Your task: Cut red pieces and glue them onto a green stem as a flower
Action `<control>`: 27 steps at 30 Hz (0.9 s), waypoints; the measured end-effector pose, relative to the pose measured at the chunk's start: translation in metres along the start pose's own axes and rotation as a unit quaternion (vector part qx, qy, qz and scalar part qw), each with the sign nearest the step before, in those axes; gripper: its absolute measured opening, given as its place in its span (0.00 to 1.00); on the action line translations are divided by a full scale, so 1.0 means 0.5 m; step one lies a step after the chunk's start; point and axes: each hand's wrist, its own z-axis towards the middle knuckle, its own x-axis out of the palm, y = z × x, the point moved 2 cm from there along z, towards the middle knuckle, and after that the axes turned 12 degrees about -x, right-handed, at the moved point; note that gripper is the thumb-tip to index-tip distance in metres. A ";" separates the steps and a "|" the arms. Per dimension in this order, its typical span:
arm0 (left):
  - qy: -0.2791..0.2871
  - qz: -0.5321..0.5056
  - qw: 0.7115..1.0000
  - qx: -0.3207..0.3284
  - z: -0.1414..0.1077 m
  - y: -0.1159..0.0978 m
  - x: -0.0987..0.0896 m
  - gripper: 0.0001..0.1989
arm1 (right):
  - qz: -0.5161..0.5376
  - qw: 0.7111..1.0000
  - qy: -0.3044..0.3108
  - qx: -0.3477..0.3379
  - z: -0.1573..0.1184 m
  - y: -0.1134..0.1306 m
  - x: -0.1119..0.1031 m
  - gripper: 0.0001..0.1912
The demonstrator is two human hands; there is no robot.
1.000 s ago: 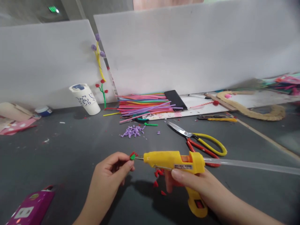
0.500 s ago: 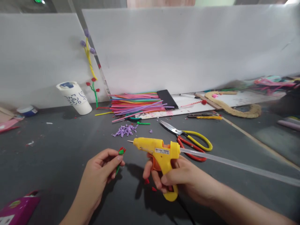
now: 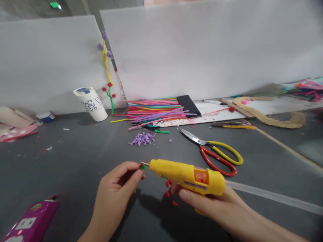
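While the left hand (image 3: 118,195) pinches a red-and-green bud (image 3: 143,166) at seven o'clock, a nozzle (image 3: 145,164) overlaps it; glue gun (image 3: 183,171) at five, right hand (image 3: 214,201) wrapped round it — unsteady grip could burn the left hand.

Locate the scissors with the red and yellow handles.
In the head view, the scissors lie right of centre on the dark table, beyond the yellow glue gun and to the right of the purple bits.
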 end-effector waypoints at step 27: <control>-0.027 0.209 0.935 0.285 -0.009 -0.005 -0.023 0.07 | -0.153 0.985 -0.033 0.069 -0.037 0.007 -0.006 0.11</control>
